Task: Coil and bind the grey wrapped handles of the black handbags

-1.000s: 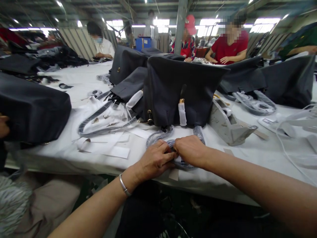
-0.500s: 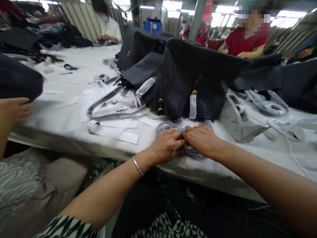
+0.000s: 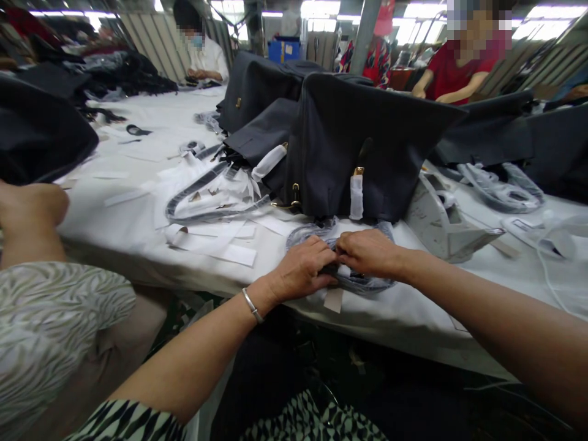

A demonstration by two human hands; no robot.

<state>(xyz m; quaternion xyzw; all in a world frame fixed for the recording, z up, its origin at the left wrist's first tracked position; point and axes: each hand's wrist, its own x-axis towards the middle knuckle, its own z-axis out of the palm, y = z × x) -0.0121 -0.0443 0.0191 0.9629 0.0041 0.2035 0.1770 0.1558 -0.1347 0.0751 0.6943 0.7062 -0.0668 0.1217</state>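
A dark bag strap (image 3: pixel 374 285), coiled and wrapped in clear plastic, lies at the table's front edge. My left hand (image 3: pixel 304 267) is closed on its left part, a bangle at the wrist. Close beside it, my right hand (image 3: pixel 367 252) pinches the same strap with bent fingers; the exact spot under the fingertips is hidden. Just behind my hands stands a dark handbag (image 3: pixel 372 128) with gold buckles and a white-wrapped tab (image 3: pixel 356 197). A small beige piece (image 3: pixel 334 300) hangs at the table edge below the strap.
A grey tape dispenser (image 3: pixel 441 226) stands to the right. White paper strips (image 3: pixel 220 245) and another wrapped strap (image 3: pixel 184 202) lie left on the white-covered table (image 3: pixel 138 245). A co-worker's hand (image 3: pixel 34 205) is at far left by a dark bag (image 3: pixel 41 131).
My right hand has shifted slightly left and its fingers have curled in; more of the strap shows below it. At far left, the co-worker's arm and dark bag have moved up and right.
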